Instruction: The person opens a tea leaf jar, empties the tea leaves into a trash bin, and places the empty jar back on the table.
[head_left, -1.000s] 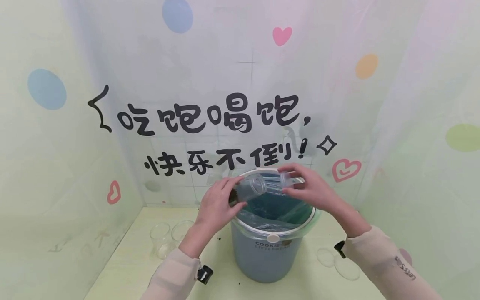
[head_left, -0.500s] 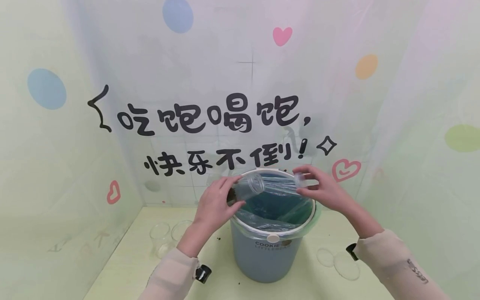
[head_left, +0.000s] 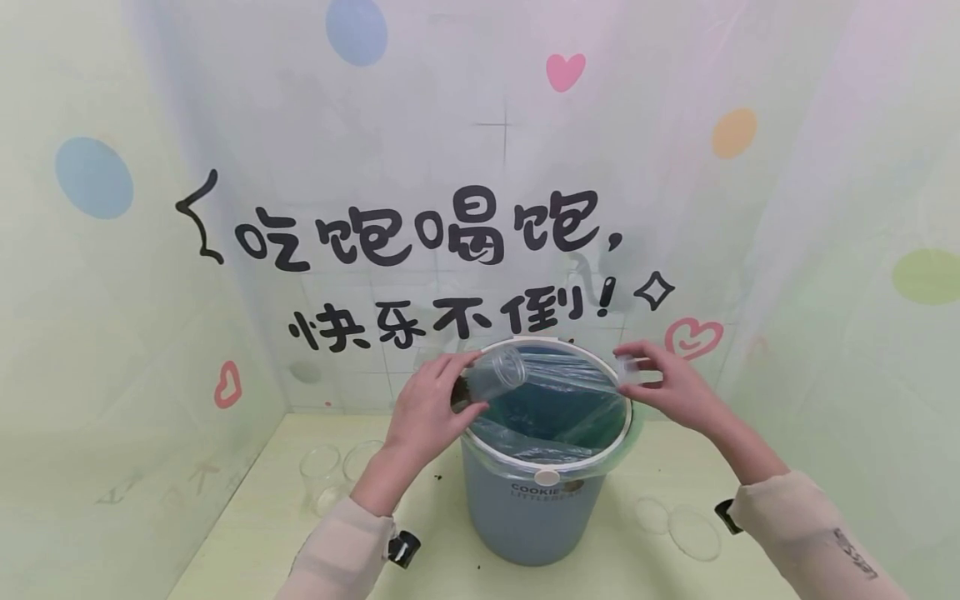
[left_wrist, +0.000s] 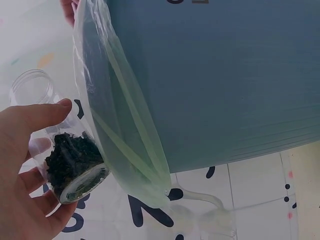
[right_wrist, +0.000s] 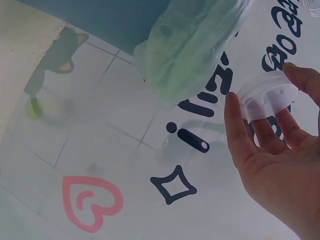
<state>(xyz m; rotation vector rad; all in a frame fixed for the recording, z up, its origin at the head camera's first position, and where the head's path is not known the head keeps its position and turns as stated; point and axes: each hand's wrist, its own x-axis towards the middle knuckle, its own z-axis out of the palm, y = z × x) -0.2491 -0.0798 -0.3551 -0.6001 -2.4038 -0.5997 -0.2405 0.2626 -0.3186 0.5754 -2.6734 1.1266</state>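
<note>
My left hand (head_left: 431,408) grips a clear plastic jar (head_left: 495,374) tilted over the left rim of the bin (head_left: 531,521), its open mouth toward the right. Dark, crumbly dried leaves (left_wrist: 72,157) lie at the jar's bottom end in the left wrist view. My right hand (head_left: 671,390) pinches a clear round lid (right_wrist: 267,95) between thumb and fingers, apart from the jar, over the bin's right rim. The blue-grey bin is lined with a thin translucent bag (left_wrist: 120,115) that folds out over the white rim.
Two clear glass vessels, one of them a cup (head_left: 320,475), stand on the table (head_left: 420,550) left of the bin. Two clear rings or lids, such as the larger one (head_left: 693,534), lie to its right. Behind rises a printed curtain (head_left: 480,100). Dark crumbs dot the tabletop.
My right hand has moved right with the lid, away from the jar's mouth. The left hand and the jar have shifted only slightly left.
</note>
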